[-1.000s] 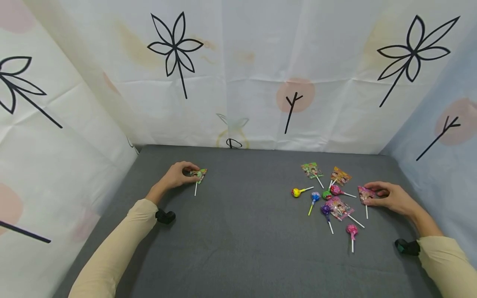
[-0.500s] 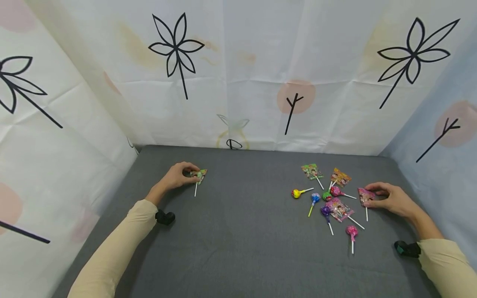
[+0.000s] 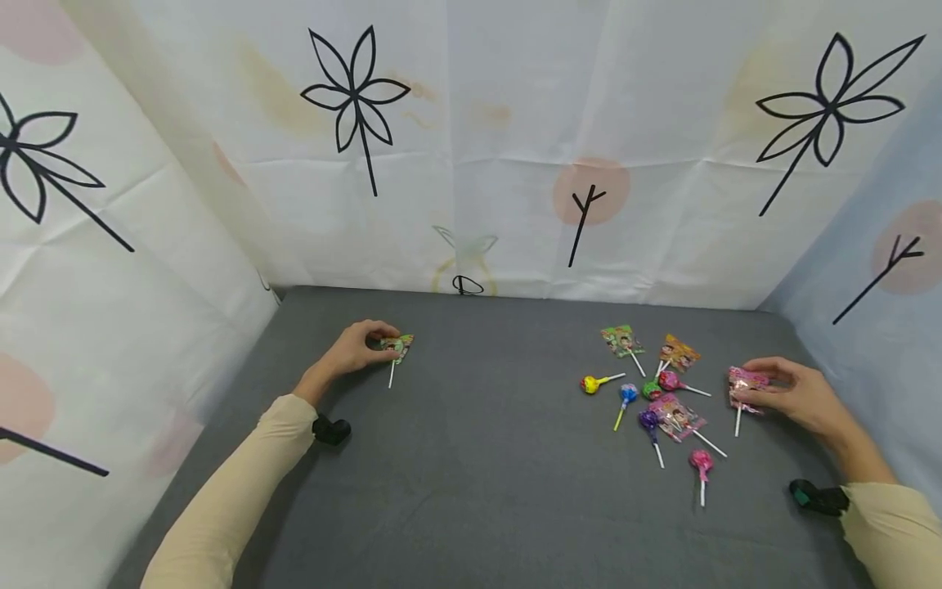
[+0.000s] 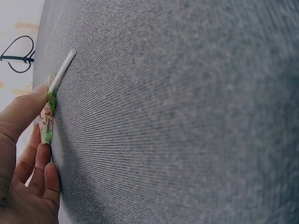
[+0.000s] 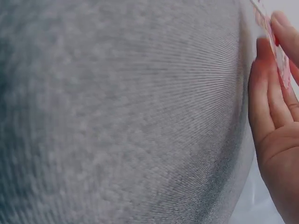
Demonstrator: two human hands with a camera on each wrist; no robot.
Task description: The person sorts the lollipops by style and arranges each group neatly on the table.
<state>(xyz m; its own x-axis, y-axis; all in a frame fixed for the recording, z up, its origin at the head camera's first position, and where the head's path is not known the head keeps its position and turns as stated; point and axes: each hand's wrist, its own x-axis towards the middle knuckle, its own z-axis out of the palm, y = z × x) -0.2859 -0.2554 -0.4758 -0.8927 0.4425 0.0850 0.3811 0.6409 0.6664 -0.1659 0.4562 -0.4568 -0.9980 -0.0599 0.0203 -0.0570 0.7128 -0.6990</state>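
Within head view alone, both pinches: left hand (image 3: 355, 349), green-wrapped lollipop (image 3: 401, 346); right hand (image 3: 808, 397), pink-wrapped lollipop (image 3: 746, 381).

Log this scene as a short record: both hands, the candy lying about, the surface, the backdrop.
Left hand: pinches green packet, white stick showing
Right hand: pinches pink packet, white stick showing
Other packets: second green packet, orange packet, second pink packet
Lollipops: yellow lollipop, blue lollipop, green lollipop, purple lollipop, farther pink lollipop, nearer pink lollipop
Surface: gray cloth
Backdrop: pale sheet, dark plant drawings
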